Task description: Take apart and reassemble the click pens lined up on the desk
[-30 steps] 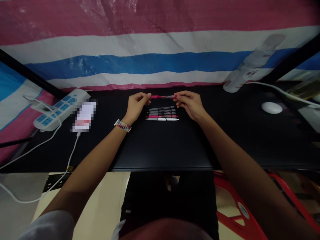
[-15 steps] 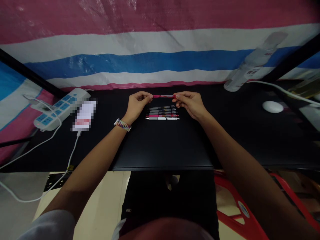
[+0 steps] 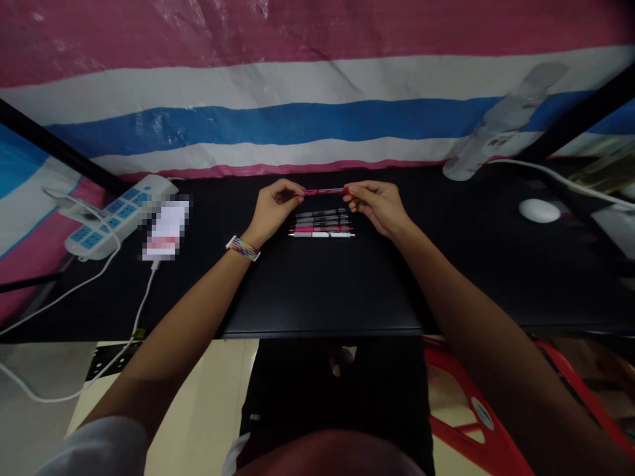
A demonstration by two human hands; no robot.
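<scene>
A red pen (image 3: 325, 191) lies crosswise between my two hands at the far side of the black desk (image 3: 322, 284). Thumb and fingers of my left hand (image 3: 275, 208) pinch its left end. At the other end, my right hand (image 3: 380, 205) grips it between thumb and forefinger. Just nearer to me, several pens lie side by side in a row: dark grey ones (image 3: 322, 214), a pink-and-red pen (image 3: 320, 229) and a white pen (image 3: 332, 235). My fingers partly cover both ends of the held pen.
To the left are a power strip (image 3: 124, 215), a phone (image 3: 167, 228) and its white charging cable (image 3: 143, 301). A clear bottle (image 3: 476, 149) and a white mouse (image 3: 540, 211) stand on the right. Striped plastic sheeting (image 3: 297, 122) hangs behind the desk. A red stool (image 3: 461, 396) is below.
My left fingers have shifted very slightly on the pen's left end. The pen, my right hand and the row of pens stay almost where they were.
</scene>
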